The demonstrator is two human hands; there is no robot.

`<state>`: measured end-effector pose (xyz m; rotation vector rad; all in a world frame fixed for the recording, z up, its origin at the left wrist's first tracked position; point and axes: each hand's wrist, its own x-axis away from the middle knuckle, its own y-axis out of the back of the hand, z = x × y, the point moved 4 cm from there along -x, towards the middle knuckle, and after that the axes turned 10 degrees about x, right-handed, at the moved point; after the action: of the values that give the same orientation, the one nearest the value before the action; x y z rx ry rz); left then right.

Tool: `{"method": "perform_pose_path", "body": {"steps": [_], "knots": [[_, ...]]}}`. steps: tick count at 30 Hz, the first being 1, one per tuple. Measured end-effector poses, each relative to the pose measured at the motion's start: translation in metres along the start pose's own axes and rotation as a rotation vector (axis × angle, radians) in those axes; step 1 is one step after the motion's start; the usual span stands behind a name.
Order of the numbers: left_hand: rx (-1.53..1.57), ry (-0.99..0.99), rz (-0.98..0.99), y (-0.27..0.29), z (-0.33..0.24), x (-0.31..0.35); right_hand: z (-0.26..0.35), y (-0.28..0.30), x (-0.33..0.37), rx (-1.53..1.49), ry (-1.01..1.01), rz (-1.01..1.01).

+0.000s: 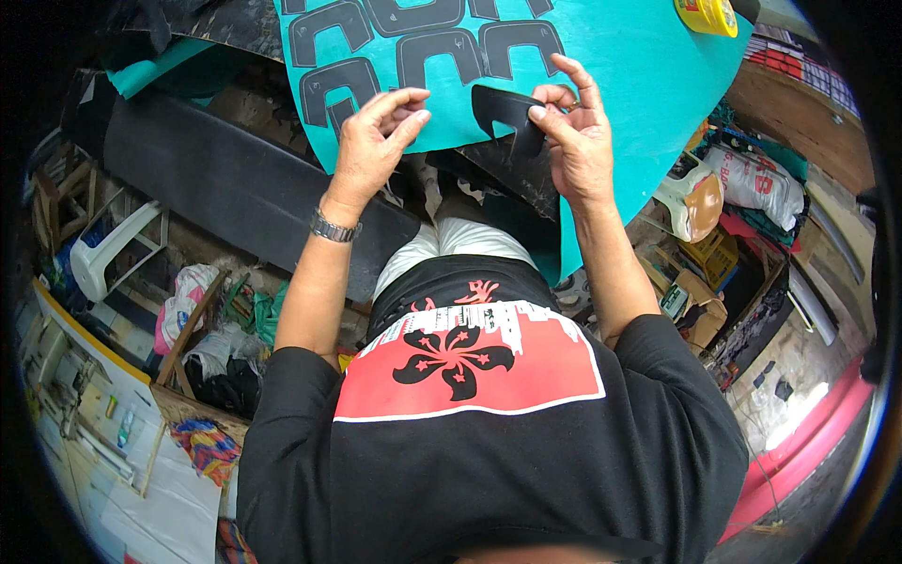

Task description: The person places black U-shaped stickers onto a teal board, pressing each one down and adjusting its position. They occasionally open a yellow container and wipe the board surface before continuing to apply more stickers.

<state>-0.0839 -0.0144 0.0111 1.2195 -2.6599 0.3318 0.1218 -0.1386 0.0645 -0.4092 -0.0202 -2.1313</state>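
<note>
Plainly, your right hand point(578, 158) gripped a curved black piece point(512, 105)

Your thumb and a bent finger pinched it at its right end — near the close edge of the teal sheet point(648, 85), the notch facing you. Your left hand point(368, 158) was released, fingers loosely bent, thumb and fingertips parted above the sheet. Between the hands ran a gap of plain teal; rightward, more teal stretched to the sheet's curved edge and a yellow tub point(707, 17). Room was tighter on the far side, where flat black cutouts point(434, 41) sat close together. A long black board point(207, 169) flanked the sheet on the left.

As for print — the tub showed dark writing, partly cut off; a white sack point(752, 180) bore red lettering; your shirt point(470, 479) carried a red panel point(554, 376). Marks on the cutouts were too small to read.
</note>
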Motion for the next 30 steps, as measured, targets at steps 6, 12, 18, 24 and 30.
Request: {"method": "perform_pose_path", "body": {"steps": [6, 12, 18, 24, 30], "knots": [[0.405, 0.26, 0.043, -0.011, 0.037, 0.03, -0.019, -0.017, 0.002, 0.018, -0.109, 0.1], [0.135, 0.207, -0.114, -0.013, 0.038, 0.022, -0.039, -0.014, -0.014, 0.37, 0.076, -0.021], [0.064, 0.193, -0.184, -0.017, 0.031, 0.016, -0.05, -0.015, -0.024, 0.508, 0.117, -0.021], [0.125, 0.097, -0.089, -0.024, 0.021, 0.017, -0.037, 0.008, -0.022, 0.257, 0.098, -0.011], [0.095, 0.11, -0.006, -0.037, 0.016, 0.011, 0.021, 0.124, -0.023, 0.245, 0.113, -0.392]]}}
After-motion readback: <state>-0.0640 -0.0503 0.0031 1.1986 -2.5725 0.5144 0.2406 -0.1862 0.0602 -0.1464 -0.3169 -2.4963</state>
